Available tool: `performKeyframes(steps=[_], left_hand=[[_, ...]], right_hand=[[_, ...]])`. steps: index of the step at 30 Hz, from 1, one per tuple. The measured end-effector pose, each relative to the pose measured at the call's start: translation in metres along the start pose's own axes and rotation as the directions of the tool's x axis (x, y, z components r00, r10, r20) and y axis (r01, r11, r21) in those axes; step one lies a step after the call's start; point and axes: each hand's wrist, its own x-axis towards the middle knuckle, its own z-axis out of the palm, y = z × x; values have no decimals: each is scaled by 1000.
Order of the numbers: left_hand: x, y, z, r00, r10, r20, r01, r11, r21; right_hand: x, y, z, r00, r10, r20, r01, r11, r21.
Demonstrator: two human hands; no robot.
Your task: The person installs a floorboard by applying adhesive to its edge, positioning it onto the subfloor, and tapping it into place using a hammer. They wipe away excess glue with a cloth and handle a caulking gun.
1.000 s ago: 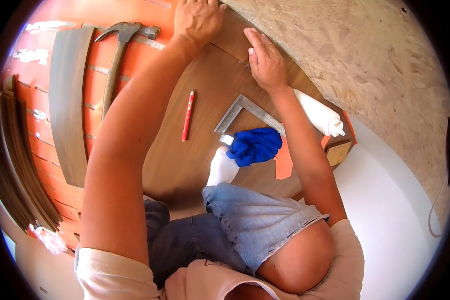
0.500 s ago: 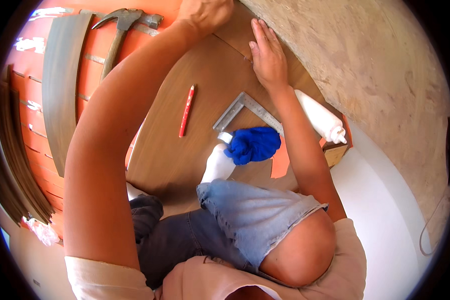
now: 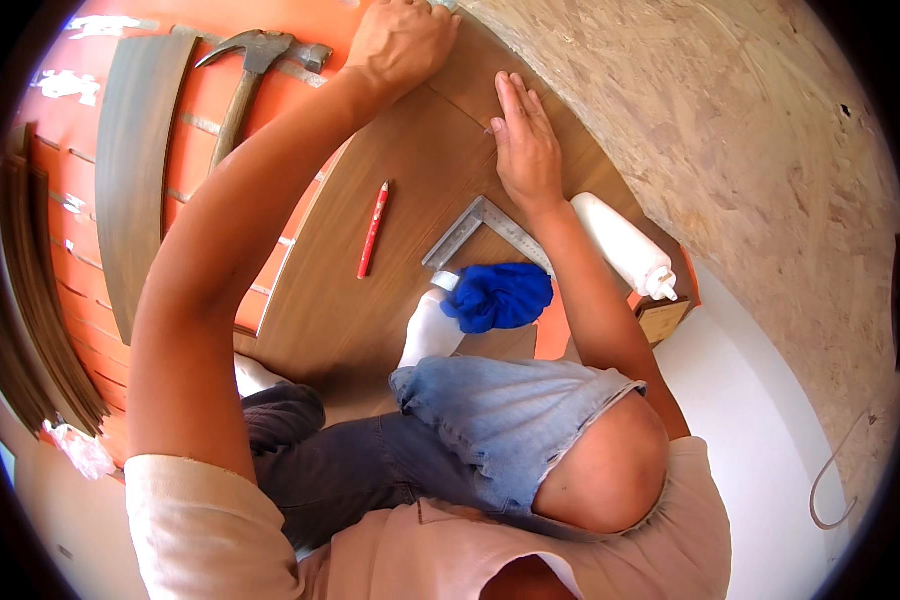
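My left hand is closed at the far edge of the brown wood planks. A small pale bit shows by its fingers at the top of the view, too little to name. My right hand lies on the planks near the board wall, fingers stretched out and holding nothing. Nearer to me are a metal try square, partly behind my right forearm, and a red pencil. A blue cloth is bunched beside my white-socked foot.
A claw hammer and a loose plank lie on orange underlay at left. More planks are stacked at far left. A white squeeze bottle lies right of my forearm, along the rough board wall.
My right hand has slid back a little toward me along the planks. My left hand stays closed at the far edge, slightly shifted. The whole view has tilted slightly.
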Motion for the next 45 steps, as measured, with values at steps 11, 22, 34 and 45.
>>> performKeyframes(steps=[11,22,34,45], left_hand=[[-1,-13,1,989,145,-6,-145,987,75],[-7,-23,-59,959,231,162,-239,971,32],[-138,-130,-101,949,-267,168,256,963,83],[-80,-79,-80,943,-258,211,314,900,-303]], right_hand=[[-5,-13,-7,1000,12,19,-12,1000,-9],[-15,-15,-6,1000,-13,-11,12,999,-35],[-33,-22,-3,999,28,-24,-31,995,-96],[-38,-32,-8,997,73,-26,-75,991,-112]])
